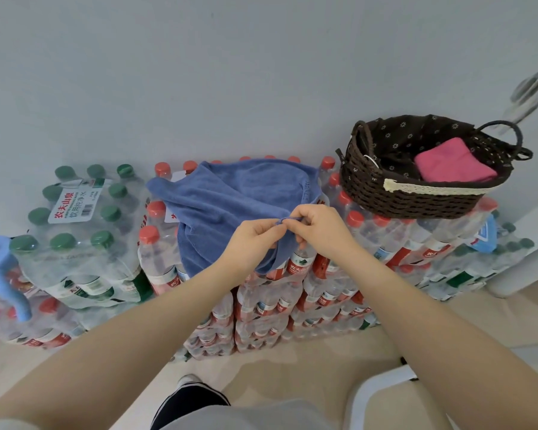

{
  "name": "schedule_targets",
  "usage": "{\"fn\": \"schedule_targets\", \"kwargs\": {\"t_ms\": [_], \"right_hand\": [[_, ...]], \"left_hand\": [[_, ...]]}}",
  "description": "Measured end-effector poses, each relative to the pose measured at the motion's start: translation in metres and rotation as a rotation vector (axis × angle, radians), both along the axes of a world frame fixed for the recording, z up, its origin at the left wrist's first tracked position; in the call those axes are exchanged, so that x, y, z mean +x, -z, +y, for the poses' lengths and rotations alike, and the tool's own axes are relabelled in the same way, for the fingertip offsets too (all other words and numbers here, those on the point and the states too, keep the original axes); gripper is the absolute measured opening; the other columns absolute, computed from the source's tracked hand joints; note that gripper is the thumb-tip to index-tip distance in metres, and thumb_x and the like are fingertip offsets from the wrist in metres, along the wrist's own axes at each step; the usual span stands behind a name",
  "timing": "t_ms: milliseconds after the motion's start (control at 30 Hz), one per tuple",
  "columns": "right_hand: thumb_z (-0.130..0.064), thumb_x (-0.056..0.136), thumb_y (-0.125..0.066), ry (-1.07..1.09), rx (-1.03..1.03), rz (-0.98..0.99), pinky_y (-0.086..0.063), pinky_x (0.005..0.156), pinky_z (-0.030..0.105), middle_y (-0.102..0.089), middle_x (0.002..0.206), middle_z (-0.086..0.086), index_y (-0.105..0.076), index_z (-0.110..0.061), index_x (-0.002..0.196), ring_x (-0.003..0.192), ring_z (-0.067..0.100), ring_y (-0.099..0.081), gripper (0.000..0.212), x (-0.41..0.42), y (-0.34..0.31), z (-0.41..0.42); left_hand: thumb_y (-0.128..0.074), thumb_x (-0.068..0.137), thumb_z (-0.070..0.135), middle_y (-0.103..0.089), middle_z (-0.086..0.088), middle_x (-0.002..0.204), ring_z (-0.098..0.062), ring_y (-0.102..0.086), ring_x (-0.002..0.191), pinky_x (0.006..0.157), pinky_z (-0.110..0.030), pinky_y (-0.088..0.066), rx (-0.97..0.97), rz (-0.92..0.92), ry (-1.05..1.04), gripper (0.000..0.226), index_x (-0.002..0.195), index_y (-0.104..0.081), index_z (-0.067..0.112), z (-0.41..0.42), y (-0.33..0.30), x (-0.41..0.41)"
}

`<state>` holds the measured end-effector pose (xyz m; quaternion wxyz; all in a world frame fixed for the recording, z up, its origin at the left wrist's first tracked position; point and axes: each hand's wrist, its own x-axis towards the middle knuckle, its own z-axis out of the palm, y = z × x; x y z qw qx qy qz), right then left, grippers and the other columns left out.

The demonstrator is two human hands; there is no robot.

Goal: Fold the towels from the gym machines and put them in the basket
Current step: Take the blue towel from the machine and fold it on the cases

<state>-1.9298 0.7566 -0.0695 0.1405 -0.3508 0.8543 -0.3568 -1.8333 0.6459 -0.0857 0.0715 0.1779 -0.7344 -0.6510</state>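
A blue towel (pixel 230 203) lies spread and rumpled on top of stacked packs of red-capped water bottles (pixel 267 302). My left hand (pixel 255 240) and my right hand (pixel 317 231) meet at the towel's near edge, and both pinch its small blue hanging loop between thumb and fingers. To the right, a dark woven basket (pixel 416 197) with a flowered lining stands on the bottle packs. A folded pink towel (pixel 451 161) lies inside it.
Packs of green-capped bottles (pixel 84 231) stand at the left, with a light blue plastic object (pixel 3 274) beside them. A grey wall rises behind. White tubular frames (pixel 382 386) sit at the lower right and far right. My shoe (pixel 193 395) is on the beige floor.
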Motion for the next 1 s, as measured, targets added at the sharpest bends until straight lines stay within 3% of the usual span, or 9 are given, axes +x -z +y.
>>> {"fn": "schedule_targets", "kwargs": {"t_ms": [133,233,367,467,667,733,800,900,1000], "right_hand": [[-0.033,0.085,-0.062,0.058,-0.030,-0.029,-0.045,0.055,0.016,-0.059,0.054,-0.007,-0.053,-0.015,0.084,0.050,0.009,-0.059,0.020,0.000,-0.004,0.000],[-0.027,0.088,-0.061,0.069,-0.122,-0.106,-0.048,0.062,0.021,-0.059,0.060,-0.006,-0.050,-0.016,0.104,0.058,0.011,-0.061,0.023,0.006,-0.005,0.004],[-0.018,0.089,-0.058,0.005,-0.300,-0.222,-0.050,0.083,0.033,-0.057,0.099,-0.002,-0.033,-0.020,0.132,0.090,0.014,-0.060,0.050,0.022,0.000,0.009],[-0.019,0.086,-0.062,-0.095,-0.322,-0.174,-0.050,0.089,0.022,-0.054,0.125,-0.002,-0.030,-0.020,0.139,0.110,0.009,-0.058,0.062,0.039,-0.004,0.003],[-0.004,0.087,-0.054,-0.207,-0.343,0.001,-0.052,0.080,0.018,-0.059,0.114,-0.003,-0.032,-0.018,0.143,0.098,0.014,-0.061,0.062,0.075,-0.024,-0.019],[0.000,0.085,-0.050,-0.283,-0.287,0.064,-0.052,0.065,0.021,-0.064,0.094,0.002,-0.032,-0.020,0.143,0.072,0.010,-0.061,0.064,0.088,-0.029,-0.021],[0.004,0.085,-0.046,-0.332,-0.235,0.109,-0.040,0.051,0.014,-0.056,0.071,-0.009,-0.033,-0.019,0.142,0.053,0.003,-0.051,0.062,0.102,-0.034,-0.024],[0.008,0.087,-0.042,-0.371,-0.229,0.101,-0.032,0.046,0.009,-0.045,0.058,-0.018,-0.043,-0.010,0.136,0.043,0.001,-0.046,0.053,0.127,-0.044,-0.027],[0.009,0.090,-0.041,-0.412,-0.251,0.064,-0.036,0.056,0.003,-0.050,0.069,-0.021,-0.055,-0.002,0.123,0.058,-0.012,-0.053,0.037,0.165,-0.052,-0.029]], "left_hand": [[-0.054,0.091,0.023,-0.074,-0.004,0.087,-0.017,-0.067,0.083,0.078,-0.030,-0.052,-0.234,0.029,-0.002,0.019,0.098,-0.071,0.017,-0.003,-0.007,-0.001],[-0.054,0.091,0.016,-0.072,0.005,0.074,-0.005,-0.066,0.072,0.067,-0.017,-0.054,-0.081,-0.002,0.052,0.017,0.087,-0.071,0.013,-0.010,-0.021,-0.002],[-0.052,0.092,0.010,-0.069,-0.010,0.080,-0.013,-0.067,0.073,0.067,-0.021,-0.058,0.115,0.038,-0.078,0.019,0.089,-0.068,0.000,-0.016,-0.038,-0.001],[-0.053,0.091,0.009,-0.069,-0.003,0.070,-0.009,-0.067,0.064,0.060,-0.018,-0.055,0.159,0.114,-0.160,0.020,0.077,-0.068,0.010,-0.013,-0.051,0.006],[-0.053,0.090,0.005,-0.065,0.003,0.058,-0.008,-0.065,0.060,0.060,-0.020,-0.055,0.191,0.214,-0.119,0.018,0.073,-0.056,0.010,-0.023,-0.067,0.051],[-0.049,0.091,0.003,-0.065,0.005,0.056,-0.007,-0.065,0.058,0.059,-0.019,-0.055,0.187,0.231,-0.102,0.021,0.072,-0.053,0.009,-0.030,-0.073,0.073],[-0.045,0.092,0.001,-0.063,0.005,0.053,-0.006,-0.063,0.053,0.054,-0.015,-0.054,0.228,0.250,-0.100,0.023,0.071,-0.050,0.008,-0.032,-0.078,0.098],[-0.040,0.093,0.002,-0.059,0.000,0.056,-0.006,-0.057,0.051,0.049,-0.013,-0.051,0.414,0.310,-0.150,0.023,0.073,-0.049,0.008,-0.035,-0.082,0.135],[-0.042,0.091,0.010,-0.062,0.002,0.056,-0.005,-0.060,0.050,0.050,-0.013,-0.051,0.758,0.402,-0.213,0.021,0.073,-0.052,0.011,-0.042,-0.081,0.175]]}}
